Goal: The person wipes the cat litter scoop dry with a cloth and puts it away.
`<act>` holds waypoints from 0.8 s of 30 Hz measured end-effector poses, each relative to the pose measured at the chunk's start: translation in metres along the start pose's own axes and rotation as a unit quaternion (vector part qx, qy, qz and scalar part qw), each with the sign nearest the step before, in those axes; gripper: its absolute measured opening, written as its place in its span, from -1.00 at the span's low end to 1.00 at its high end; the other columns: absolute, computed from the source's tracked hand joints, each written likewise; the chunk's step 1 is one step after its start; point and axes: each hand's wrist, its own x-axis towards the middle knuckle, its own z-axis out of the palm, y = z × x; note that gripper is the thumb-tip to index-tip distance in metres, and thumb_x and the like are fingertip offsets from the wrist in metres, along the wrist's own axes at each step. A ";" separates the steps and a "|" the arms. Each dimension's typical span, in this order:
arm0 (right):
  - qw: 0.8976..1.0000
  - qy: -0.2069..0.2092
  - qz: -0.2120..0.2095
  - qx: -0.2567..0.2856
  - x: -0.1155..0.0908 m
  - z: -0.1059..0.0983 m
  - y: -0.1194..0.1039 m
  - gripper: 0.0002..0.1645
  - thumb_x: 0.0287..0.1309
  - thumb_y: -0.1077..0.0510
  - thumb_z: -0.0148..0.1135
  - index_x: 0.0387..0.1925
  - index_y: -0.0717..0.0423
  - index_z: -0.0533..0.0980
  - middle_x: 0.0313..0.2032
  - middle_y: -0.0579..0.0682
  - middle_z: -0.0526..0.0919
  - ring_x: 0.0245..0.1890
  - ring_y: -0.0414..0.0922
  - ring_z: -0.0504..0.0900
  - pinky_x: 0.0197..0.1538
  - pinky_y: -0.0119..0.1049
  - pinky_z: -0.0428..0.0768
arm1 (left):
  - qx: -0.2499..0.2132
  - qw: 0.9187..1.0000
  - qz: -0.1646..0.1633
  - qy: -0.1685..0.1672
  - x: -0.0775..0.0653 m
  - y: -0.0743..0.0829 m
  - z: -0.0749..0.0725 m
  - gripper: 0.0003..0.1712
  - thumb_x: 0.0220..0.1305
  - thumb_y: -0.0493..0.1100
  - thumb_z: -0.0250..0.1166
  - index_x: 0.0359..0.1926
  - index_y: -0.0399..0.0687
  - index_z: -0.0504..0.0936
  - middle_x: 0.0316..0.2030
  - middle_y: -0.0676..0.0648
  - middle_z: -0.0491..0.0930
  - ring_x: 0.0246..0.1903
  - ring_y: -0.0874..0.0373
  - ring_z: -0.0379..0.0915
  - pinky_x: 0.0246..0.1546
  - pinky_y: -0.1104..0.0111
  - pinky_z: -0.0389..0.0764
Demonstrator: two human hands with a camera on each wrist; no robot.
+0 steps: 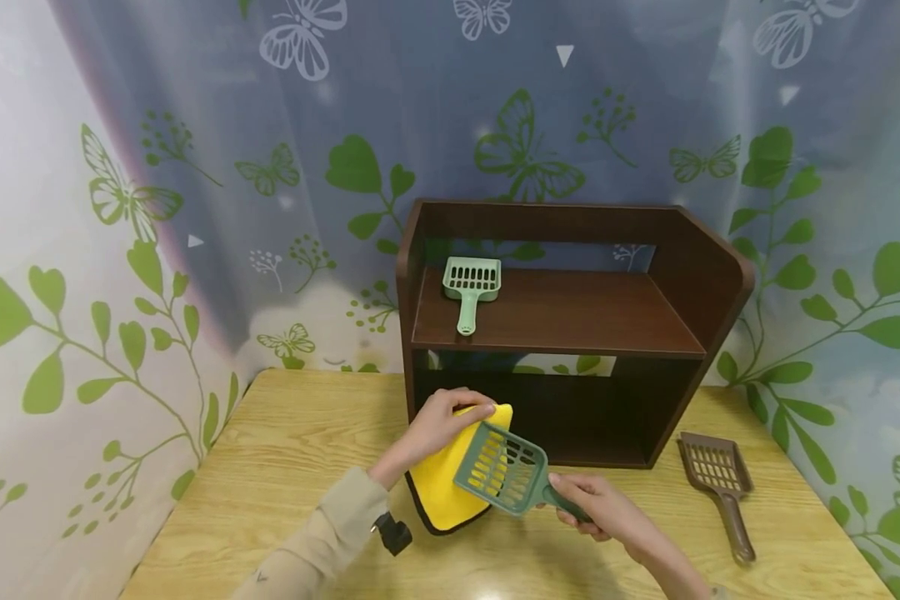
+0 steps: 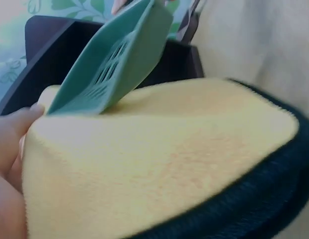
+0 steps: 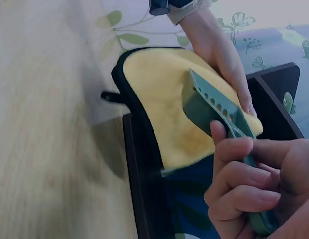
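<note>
In the head view my left hand (image 1: 437,427) grips a yellow cloth (image 1: 438,492) with dark edging, thumb on its upper corner. My right hand (image 1: 606,510) has its fingers curled round the handle of a dark green litter scoop (image 1: 523,492). The slotted scoop head lies in front of the cloth. From the left wrist view, the green scoop (image 2: 149,55) stands tilted with its front edge at the cloth (image 2: 159,159). The right wrist view shows the cloth (image 3: 159,99) hanging behind the scoop (image 3: 194,107), a small loop at its edge.
A dark brown two-tier shelf (image 1: 570,312) stands at the back of the wooden table (image 1: 307,433). On its upper tier lies a pale green litter scoop (image 1: 467,312). To the right of the shelf, a brown litter scoop (image 1: 733,525) rests on the table. A patterned curtain (image 1: 435,108) hangs behind.
</note>
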 end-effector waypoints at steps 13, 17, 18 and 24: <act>0.992 -0.054 -0.073 -0.093 0.008 -0.009 -0.012 -0.49 0.59 -0.02 -0.06 -0.29 0.29 0.60 -0.59 -0.12 0.42 -0.76 -0.35 0.08 -0.66 -0.53 0.13 | 0.094 0.979 0.060 -0.172 0.007 0.028 -0.002 -0.75 0.47 -0.01 0.24 -0.01 0.06 0.77 -0.25 0.16 0.60 -0.39 0.30 0.36 -0.29 0.46 0.42; 0.990 -0.063 -0.072 -0.106 0.012 -0.002 -0.014 -0.47 0.58 -0.03 -0.03 -0.35 0.32 0.57 -0.61 -0.11 0.41 -0.76 -0.34 0.08 -0.64 -0.52 0.16 | 0.121 0.971 0.075 -0.191 0.008 0.034 0.010 -0.76 0.45 0.01 0.27 -0.05 0.08 0.78 -0.27 0.20 0.58 -0.39 0.33 0.38 -0.31 0.49 0.43; 0.989 -0.063 -0.071 -0.109 0.012 0.000 -0.014 -0.46 0.57 -0.03 -0.02 -0.39 0.33 0.55 -0.62 -0.11 0.41 -0.76 -0.34 0.08 -0.63 -0.51 0.17 | 0.133 0.968 0.081 -0.199 0.009 0.035 0.013 -0.76 0.44 0.02 0.27 -0.05 0.10 0.79 -0.27 0.22 0.57 -0.38 0.35 0.38 -0.32 0.51 0.43; 0.991 -0.059 -0.068 -0.103 0.013 0.007 -0.015 -0.46 0.55 -0.01 0.02 -0.44 0.36 0.52 -0.64 -0.09 0.40 -0.74 -0.34 0.11 -0.59 -0.50 0.19 | 0.161 0.957 0.101 -0.219 0.006 0.037 0.019 -0.75 0.44 0.05 0.26 -0.07 0.11 0.79 -0.28 0.24 0.56 -0.40 0.39 0.38 -0.37 0.53 0.41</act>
